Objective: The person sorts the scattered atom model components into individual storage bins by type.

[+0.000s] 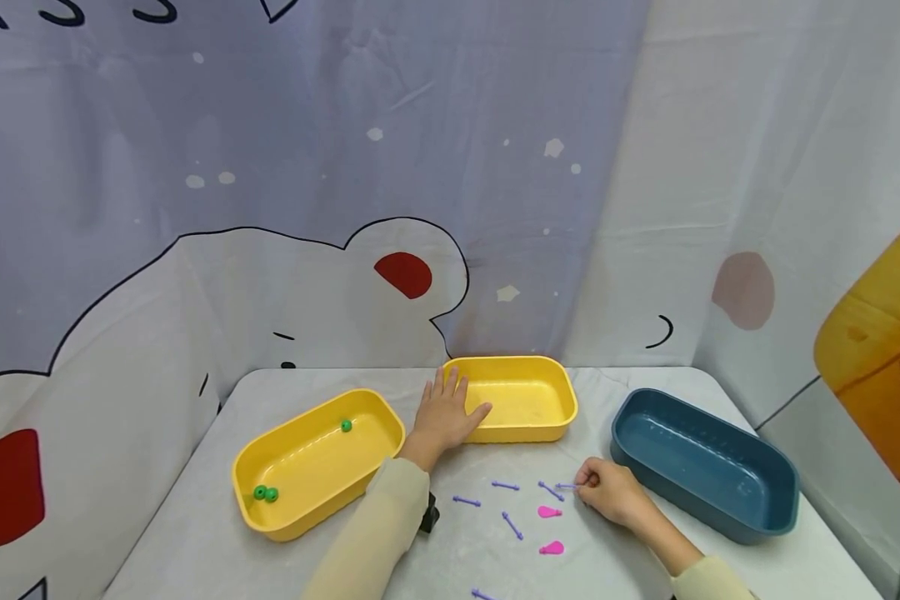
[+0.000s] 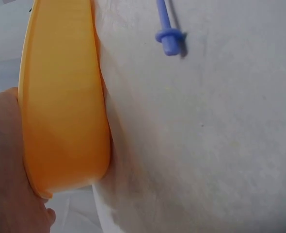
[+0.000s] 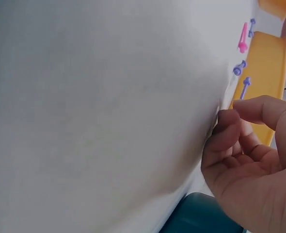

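One end of a purple stick point(image 1: 564, 486) is pinched narrowly between thumb and index fingertip of the right hand point(image 1: 607, 492), low over the white cloth point(image 1: 615, 575), just left of the blue tray point(image 1: 705, 467). Whether it is fully lifted cannot be told. Since a second purple stick point(image 1: 551, 490) lies right at its far end, the pull is probably best made straight up — a sideways drag could well sweep the neighbour along. A light but firm pinch seems enough for so thin a piece.

The middle yellow tray point(image 1: 525, 400) is touched at its left end by the left hand point(image 1: 441, 415), fingers spread wide over the rim; it is likely steadied best without downward weight, lest it be tipped.

The nearest edge to be minded is the blue tray's left end, beside the right hand. A strip of cloth is left between the sticks and the middle yellow tray's front wall — room enough, it is judged, for a low pass, provided the wrist is raised over the rim. Below the pinch, two pink pieces point(image 1: 550, 512) are best avoided.
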A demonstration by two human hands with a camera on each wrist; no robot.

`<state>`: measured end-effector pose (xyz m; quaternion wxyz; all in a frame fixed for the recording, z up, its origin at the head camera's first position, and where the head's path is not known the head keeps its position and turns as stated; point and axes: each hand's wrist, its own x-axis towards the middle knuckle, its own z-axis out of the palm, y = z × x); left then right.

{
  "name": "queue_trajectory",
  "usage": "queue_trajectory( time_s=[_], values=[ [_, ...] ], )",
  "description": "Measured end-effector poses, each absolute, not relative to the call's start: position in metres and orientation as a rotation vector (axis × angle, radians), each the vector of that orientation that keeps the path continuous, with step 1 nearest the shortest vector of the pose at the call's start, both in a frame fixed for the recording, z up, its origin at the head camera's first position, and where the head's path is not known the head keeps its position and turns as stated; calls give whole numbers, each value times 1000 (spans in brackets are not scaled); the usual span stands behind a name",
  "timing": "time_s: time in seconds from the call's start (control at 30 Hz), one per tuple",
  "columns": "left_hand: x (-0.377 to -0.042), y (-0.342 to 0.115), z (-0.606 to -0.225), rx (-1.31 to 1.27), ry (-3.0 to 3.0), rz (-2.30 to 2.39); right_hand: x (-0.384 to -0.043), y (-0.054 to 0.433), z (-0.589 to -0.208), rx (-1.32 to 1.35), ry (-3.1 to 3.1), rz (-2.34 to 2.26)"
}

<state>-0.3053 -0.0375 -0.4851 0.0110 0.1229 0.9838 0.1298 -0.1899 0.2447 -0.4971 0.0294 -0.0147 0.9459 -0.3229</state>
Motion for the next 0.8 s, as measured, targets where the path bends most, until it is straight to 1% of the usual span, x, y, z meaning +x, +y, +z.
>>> queue_trajectory(
  time_s=[0.17,0.5,0.8],
  values=[
    [-306,-38,-487,388,3074,400,-191,246,-493,-83,2943,-1020],
    [-305,-39,-486,400,3079,377,-196,243,-481,28,2840,-1247],
    [-302,-38,-483,404,3073,387,-204,237,-475,8,2824,-1351]
  ],
)
